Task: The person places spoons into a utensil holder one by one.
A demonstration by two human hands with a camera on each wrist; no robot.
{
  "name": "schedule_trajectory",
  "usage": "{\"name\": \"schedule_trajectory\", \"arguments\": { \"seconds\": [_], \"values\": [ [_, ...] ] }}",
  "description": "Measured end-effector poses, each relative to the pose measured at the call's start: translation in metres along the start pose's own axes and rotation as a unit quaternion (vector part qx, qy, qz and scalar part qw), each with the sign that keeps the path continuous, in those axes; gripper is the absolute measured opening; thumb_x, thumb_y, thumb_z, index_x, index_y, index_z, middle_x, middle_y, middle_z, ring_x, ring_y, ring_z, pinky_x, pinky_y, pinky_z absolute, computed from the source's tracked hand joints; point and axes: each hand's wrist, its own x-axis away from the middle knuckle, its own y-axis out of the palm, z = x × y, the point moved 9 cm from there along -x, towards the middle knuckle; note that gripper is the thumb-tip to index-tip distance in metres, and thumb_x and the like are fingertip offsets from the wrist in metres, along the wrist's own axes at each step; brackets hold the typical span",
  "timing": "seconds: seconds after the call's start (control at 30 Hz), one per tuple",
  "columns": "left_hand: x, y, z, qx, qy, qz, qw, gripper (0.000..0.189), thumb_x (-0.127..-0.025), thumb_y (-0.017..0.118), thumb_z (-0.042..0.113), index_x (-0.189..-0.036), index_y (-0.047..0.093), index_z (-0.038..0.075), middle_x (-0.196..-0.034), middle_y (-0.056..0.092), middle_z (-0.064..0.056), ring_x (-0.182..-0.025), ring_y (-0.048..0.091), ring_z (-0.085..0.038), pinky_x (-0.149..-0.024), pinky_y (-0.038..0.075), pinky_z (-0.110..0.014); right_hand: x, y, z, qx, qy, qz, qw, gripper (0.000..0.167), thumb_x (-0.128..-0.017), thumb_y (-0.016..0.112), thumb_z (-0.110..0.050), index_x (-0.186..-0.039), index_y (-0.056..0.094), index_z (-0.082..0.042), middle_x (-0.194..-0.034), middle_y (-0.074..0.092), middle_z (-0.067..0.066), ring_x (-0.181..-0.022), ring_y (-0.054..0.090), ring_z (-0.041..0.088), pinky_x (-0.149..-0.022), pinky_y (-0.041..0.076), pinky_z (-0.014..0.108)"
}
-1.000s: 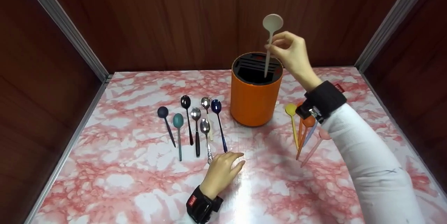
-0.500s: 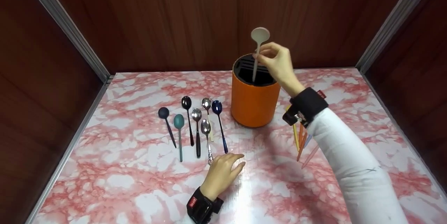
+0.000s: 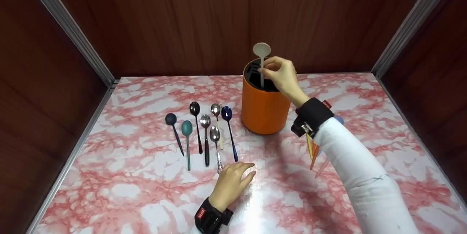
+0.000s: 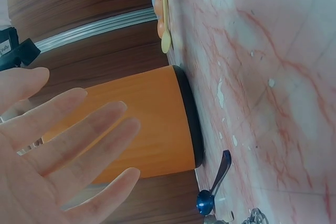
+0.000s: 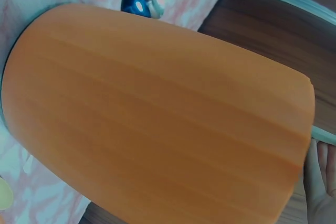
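My right hand (image 3: 284, 76) pinches the handle of a beige spoon (image 3: 261, 49) over the orange utensil holder (image 3: 265, 113). The spoon stands nearly upright, bowl up, with its lower handle end at the holder's black slotted top. In the right wrist view the holder's orange wall (image 5: 157, 114) covers most of the picture, and only part of my right hand (image 5: 321, 182) shows at the edge. Low over the table, my left hand (image 3: 231, 181) has its fingers extended and holds nothing. Close to its fingertips are the handle ends of an ornate silver spoon (image 3: 215, 134) and a blue spoon (image 3: 227, 113).
Left of the holder lie more spoons, among them a teal spoon (image 3: 186, 128), a black spoon (image 3: 195, 108) and a dark grey spoon (image 3: 170, 119). Under my right forearm, yellow (image 3: 309, 145), orange and pink spoon handles (image 3: 321, 167) show partly. Brown panels (image 3: 182, 22) enclose the marbled table.
My right hand has moved left and down with the beige spoon, bringing its handle end lower at the holder's top. My left hand stays in place.
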Motion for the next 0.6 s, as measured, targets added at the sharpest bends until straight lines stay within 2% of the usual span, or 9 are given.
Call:
{"name": "schedule_trajectory", "arguments": {
  "seconds": [0.1, 0.4, 0.5, 0.6],
  "values": [
    [-0.0006, 0.0, 0.0003, 0.001, -0.002, -0.004, 1.0, 0.022, -0.088, 0.059, 0.025, -0.102, 0.069, 0.011, -0.094, 0.071, -0.002, -0.087, 0.067, -0.017, -0.078, 0.051, -0.032, 0.0005, 0.0027, 0.0034, 0.012, 0.007, -0.005, 0.9999, 0.018, -0.081, 0.065, -0.003, -0.096, 0.065, 0.007, -0.087, 0.065, 0.013, -0.064, 0.059, -0.003, -0.064, 0.053, 0.012],
    [-0.0008, -0.0006, 0.0, -0.003, 0.0, 0.0, 1.0, 0.021, -0.087, 0.06, 0.024, -0.101, 0.069, 0.012, -0.094, 0.071, 0.0, -0.088, 0.067, -0.016, -0.081, 0.051, -0.033, 0.0008, 0.0082, 0.007, 0.034, 0.011, -0.032, 0.9989, 0.021, -0.083, 0.063, -0.002, -0.1, 0.065, 0.011, -0.1, 0.066, 0.027, -0.065, 0.057, -0.008, -0.066, 0.053, 0.012],
    [-0.0006, -0.0009, 0.0001, -0.001, 0.001, 0.001, 1.0, 0.021, -0.087, 0.06, 0.024, -0.101, 0.07, 0.012, -0.094, 0.071, 0.0, -0.088, 0.067, -0.017, -0.08, 0.05, -0.033, 0.0017, 0.0087, 0.0072, 0.052, 0.011, -0.039, 0.9979, 0.021, -0.084, 0.064, -0.003, -0.1, 0.067, 0.009, -0.101, 0.067, 0.026, -0.067, 0.058, -0.005, -0.067, 0.053, 0.012],
    [-0.0004, -0.0015, 0.0, 0.0, 0.002, 0.003, 1.0, 0.021, -0.087, 0.06, 0.024, -0.101, 0.07, 0.011, -0.094, 0.071, -0.001, -0.088, 0.067, -0.017, -0.08, 0.05, -0.033, 0.0026, 0.0078, 0.007, 0.081, 0.006, -0.043, 0.9958, 0.02, -0.084, 0.064, -0.006, -0.101, 0.068, 0.006, -0.101, 0.068, 0.022, -0.073, 0.062, 0.004, -0.067, 0.052, 0.011]
  ]
}}
